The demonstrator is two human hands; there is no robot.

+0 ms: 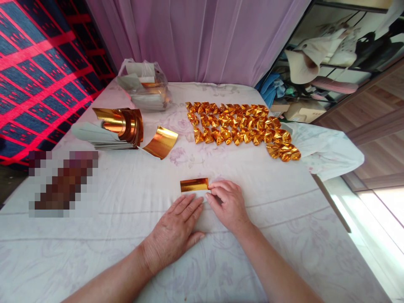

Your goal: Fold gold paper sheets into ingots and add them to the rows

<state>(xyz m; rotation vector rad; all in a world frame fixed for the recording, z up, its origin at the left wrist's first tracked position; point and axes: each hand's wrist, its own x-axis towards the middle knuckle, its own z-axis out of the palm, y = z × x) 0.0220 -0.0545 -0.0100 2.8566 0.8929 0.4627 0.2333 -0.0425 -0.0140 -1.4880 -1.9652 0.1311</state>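
Note:
A small sheet of gold foil paper [193,184] lies on the cloth in front of me, with a white strip along its near side. My left hand [178,223] rests palm down, fingers stretched out flat over that near side, thumb spread apart. At the sheet's right end, the thumb and fingers of my right hand [229,206] close around its edge. Beyond them, several rows of folded gold foil pieces [233,124] stand close together. A loose curved gold sheet [160,142] lies to the left of those rows.
A fanned stack of gold and grey paper [118,128] stands at the left, a clear plastic bag [143,86] of more sheets behind it. Purple curtain [202,38] hangs at the back. Shelves [325,71] are at right. A blurred patch [65,183] covers something at left.

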